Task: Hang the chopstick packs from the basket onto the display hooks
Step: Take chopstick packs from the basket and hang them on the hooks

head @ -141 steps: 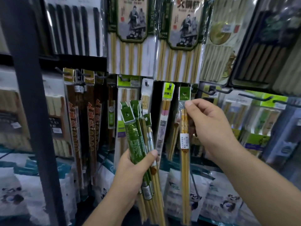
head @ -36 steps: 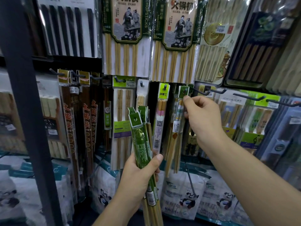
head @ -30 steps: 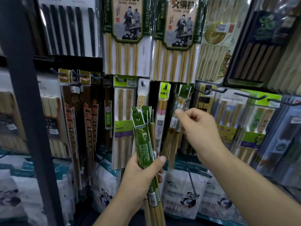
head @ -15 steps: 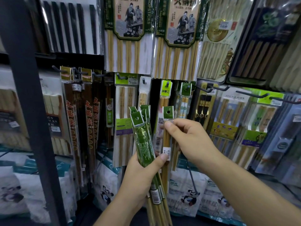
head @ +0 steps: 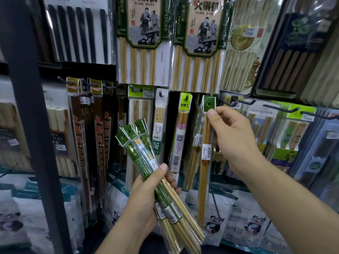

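Observation:
My left hand [head: 146, 197] grips a fanned bundle of green-headed chopstick packs [head: 145, 158], tilted up and to the left. My right hand [head: 233, 132] pinches a single clear pack of bamboo chopsticks [head: 205, 154] just under its green header card [head: 208, 104]. That card with its punched hole is held up in front of the hanging packs, level with the black display hooks [head: 229, 103] to its right. I cannot tell whether the hole sits on a hook. No basket is in view.
Hung packs fill the rack: dark brown ones [head: 88, 129] at left, a yellow-green headed one [head: 183, 132] in the middle, large sets [head: 145, 41] above. A dark metal post [head: 33, 125] stands at left. Panda-printed bags [head: 244, 228] lie below.
My right hand let go of the pack hung earlier, dropped to the bundle, pulled one pack out and lifted it up to hook height. The bundle in my left hand tilted left.

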The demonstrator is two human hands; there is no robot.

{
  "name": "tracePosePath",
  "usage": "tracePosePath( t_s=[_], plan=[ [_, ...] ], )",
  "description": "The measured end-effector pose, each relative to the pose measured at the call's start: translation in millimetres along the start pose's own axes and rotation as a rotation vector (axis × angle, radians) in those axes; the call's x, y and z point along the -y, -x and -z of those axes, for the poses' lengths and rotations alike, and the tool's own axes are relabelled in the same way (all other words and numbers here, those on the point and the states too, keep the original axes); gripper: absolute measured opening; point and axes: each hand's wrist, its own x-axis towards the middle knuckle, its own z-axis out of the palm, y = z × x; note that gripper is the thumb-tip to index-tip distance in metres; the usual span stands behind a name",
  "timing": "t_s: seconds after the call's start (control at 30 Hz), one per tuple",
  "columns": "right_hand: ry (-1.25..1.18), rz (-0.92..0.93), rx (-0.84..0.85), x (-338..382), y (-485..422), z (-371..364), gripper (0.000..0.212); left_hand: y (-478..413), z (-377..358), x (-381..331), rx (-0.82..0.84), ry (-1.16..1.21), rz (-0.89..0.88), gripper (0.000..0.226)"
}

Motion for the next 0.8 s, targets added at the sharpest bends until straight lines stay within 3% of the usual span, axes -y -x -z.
tracePosePath(
  t_s=[0.17, 0.47, 0.8],
  plan=[
    [0.058, 0.026, -0.037, -8, -1, 2, 0.022, 0, 2, -2, 0.004, 0.036, -0.025, 0.037],
    [0.209, 0.148, -0.033, -13, 9, 5, 0.026, 1, 1, -2, 0.008, -0.027, -0.041, 0.032],
    [0.065, -0.009, -0.088, 4, -10, -4, 0.038, 2, -2, 12, 0.059, -0.339, -0.043, 0.048]
  ],
)
